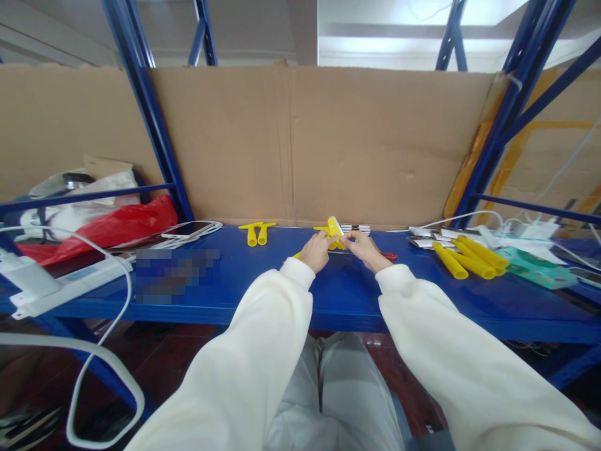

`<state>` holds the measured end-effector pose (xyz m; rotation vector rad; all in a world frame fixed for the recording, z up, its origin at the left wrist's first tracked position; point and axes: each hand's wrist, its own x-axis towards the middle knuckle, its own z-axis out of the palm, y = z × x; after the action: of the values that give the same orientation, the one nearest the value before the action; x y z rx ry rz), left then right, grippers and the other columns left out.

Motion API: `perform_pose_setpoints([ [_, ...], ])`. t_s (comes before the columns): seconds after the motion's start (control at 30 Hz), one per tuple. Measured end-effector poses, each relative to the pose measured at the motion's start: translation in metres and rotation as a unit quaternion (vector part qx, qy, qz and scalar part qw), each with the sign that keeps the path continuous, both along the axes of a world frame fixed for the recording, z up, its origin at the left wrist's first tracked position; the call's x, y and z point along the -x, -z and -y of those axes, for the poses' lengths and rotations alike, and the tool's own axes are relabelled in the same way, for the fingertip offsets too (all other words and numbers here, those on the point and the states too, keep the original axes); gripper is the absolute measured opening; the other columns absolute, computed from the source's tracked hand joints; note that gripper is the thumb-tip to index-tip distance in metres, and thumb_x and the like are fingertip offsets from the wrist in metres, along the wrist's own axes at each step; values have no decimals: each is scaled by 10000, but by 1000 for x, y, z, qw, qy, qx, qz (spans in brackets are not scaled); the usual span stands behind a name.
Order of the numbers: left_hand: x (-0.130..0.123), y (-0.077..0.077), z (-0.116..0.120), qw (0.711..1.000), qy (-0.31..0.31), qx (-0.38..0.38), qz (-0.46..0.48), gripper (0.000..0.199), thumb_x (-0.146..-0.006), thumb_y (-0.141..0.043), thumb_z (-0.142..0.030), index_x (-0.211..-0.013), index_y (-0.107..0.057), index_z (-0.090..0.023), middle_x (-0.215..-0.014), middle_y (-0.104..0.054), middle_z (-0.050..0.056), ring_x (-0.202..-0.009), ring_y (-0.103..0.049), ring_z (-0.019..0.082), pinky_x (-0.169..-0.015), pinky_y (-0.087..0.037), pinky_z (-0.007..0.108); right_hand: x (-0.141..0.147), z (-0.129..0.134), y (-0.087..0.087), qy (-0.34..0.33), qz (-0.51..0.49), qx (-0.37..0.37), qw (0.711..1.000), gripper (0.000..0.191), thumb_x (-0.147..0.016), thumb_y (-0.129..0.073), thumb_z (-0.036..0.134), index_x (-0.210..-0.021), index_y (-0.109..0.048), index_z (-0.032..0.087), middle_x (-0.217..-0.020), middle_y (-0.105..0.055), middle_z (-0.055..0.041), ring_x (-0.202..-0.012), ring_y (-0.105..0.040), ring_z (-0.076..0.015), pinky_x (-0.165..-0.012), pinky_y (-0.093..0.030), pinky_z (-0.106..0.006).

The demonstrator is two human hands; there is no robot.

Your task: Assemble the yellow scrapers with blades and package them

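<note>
Near the middle of the blue table, my left hand (315,252) is closed on a yellow scraper-like piece (333,227), which stands tilted. My right hand (360,246) pinches at the white edge on that piece's right side. Behind my right hand lie several thin white-and-dark items (355,228). The red handle (389,256) of a tool shows beside my right fingers; its other end is partly hidden by my hands. Two yellow T-shaped pieces (257,233) stand to the left, by the cardboard. More yellow plastic shows just behind my left fingers.
Several yellow tubes (474,258) lie at the right beside a green packet (538,268) and white cables. A white power strip (75,285), a red bag (107,228) and a phone (188,229) are at the left. Cardboard (366,144) stands along the back between blue posts.
</note>
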<state>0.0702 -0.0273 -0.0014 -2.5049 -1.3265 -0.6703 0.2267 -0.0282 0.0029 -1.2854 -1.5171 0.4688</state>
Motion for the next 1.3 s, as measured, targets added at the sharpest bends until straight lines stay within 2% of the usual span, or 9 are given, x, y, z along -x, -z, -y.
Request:
perform_pose_setpoints([
  [0.2,0,0,0,1000,5,-5,2,564,-860,-429,-17,-1354,-605,-223,-1208,-611,122,-1053,-616,223,-981,-480,352,-2,-10,6,-14,-36,-16,999,117,-670,-630,251,-605,-544,204,-673,-628,2,-724,-574,-175,-750,-475,-325],
  [0.5,0,2,-5,1000,-1,-7,24,547,-864,-443,-23,-1342,-616,-225,-1237,-600,120,-1072,-618,210,-984,-485,336,-6,-24,13,-25,-127,-2,992,204,-666,-680,264,-740,-496,215,-781,-592,14,-743,-566,-144,-774,-503,-326],
  [0.7,0,4,-7,999,7,-14,35,554,-863,-445,-22,-1342,-618,-240,-1239,-607,114,-1081,-617,210,-979,-500,340,-4,-17,10,-39,-137,30,989,235,-670,-703,241,-791,-505,210,-800,-624,10,-746,-602,-140,-702,-519,-291],
  [0.9,2,5,-11,998,26,-29,59,527,-871,-436,-24,-1305,-648,-235,-1243,-613,111,-1104,-607,207,-981,-492,336,-2,-11,5,-68,-163,64,982,223,-749,-678,198,-858,-484,222,-762,-675,11,-644,-659,-138,-634,-541,-276],
  [1.03,3,6,-12,994,40,-46,86,510,-887,-421,-32,-1293,-656,-233,-1256,-617,105,-1124,-601,209,-994,-483,343,-1,-10,2,-99,-185,57,976,244,-770,-707,255,-865,-484,220,-775,-703,10,-644,-685,-142,-624,-551,-268],
  [1.2,4,9,-18,987,58,-79,127,493,-900,-409,-49,-1293,-653,-219,-1247,-621,105,-1138,-593,206,-1008,-474,345,-2,-5,-2,-143,-208,45,967,117,-845,-643,290,-850,-563,205,-775,-715,-8,-624,-688,-142,-646,-560,-279],
  [1.3,6,9,-21,985,66,-78,140,495,-899,-413,-49,-1303,-644,-214,-1266,-606,115,-1158,-582,209,-1007,-474,347,-2,-4,-3,-150,-203,67,965,121,-876,-614,297,-826,-608,187,-701,-704,-20,-542,-656,-137,-622,-553,-280],
])
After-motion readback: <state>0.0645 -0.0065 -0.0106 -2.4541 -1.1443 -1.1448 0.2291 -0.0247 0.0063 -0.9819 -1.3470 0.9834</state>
